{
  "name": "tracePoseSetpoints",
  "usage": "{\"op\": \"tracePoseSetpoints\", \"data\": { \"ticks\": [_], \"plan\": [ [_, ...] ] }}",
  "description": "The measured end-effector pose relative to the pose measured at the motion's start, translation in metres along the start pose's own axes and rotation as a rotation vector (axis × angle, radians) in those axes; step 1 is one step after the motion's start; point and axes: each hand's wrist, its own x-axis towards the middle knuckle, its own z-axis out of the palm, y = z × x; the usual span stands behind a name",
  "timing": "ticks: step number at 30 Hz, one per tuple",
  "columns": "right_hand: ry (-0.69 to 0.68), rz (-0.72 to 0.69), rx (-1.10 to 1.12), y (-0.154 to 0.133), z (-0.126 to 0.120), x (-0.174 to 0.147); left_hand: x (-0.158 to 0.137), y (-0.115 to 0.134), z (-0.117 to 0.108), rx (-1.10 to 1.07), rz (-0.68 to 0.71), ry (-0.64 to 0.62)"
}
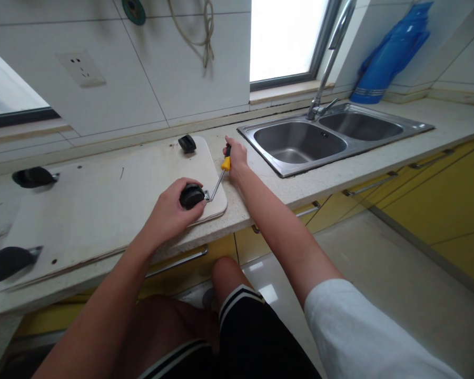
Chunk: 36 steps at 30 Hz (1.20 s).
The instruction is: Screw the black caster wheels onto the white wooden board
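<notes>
My left hand (173, 204) is wrapped round a black caster wheel (191, 196) at the near right corner of a white board (98, 210). In my right hand (238, 156) is a screwdriver (225, 164) with a yellow and black handle, its shaft slanting down to the caster's metal bracket (207, 196). Whether the tip sits in a screw head is too small to tell. Another black caster (187, 143) stands at the board's far right corner. Two longer black casters (33, 177) are at its left end, partly blurred.
The board lies on a pale stone counter (260, 179). Right of it is a double steel sink (300, 142) with a tall faucet (324, 79). A blue thermos flask (391, 55) leans in the corner. Yellow drawers with metal handles (177, 263) run below the counter's front edge.
</notes>
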Motion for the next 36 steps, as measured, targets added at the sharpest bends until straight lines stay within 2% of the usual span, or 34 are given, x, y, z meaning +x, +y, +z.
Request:
{"op": "tracePoseSetpoints", "data": {
  "ticks": [5,10,19,23,29,36],
  "plan": [
    [0.007,-0.067,-0.082,0.002,0.002,-0.002,0.001,0.001,-0.001,-0.01,-0.078,-0.008],
    [0.047,-0.127,-0.223,0.005,-0.002,0.001,-0.002,0.002,0.003,0.017,-0.071,0.062],
    [0.128,-0.148,-0.443,0.006,-0.009,0.0,-0.002,0.002,0.007,0.029,-0.085,0.074],
    [0.139,-0.142,-0.416,0.005,-0.006,-0.002,-0.002,0.004,0.008,0.044,-0.105,0.072],
    [0.116,-0.136,-0.235,0.005,0.001,-0.003,-0.002,0.005,0.008,0.059,-0.131,0.064],
    [0.074,-0.06,-0.104,0.006,0.003,0.002,-0.002,-0.001,0.007,0.016,-0.118,0.055]
  ]
}}
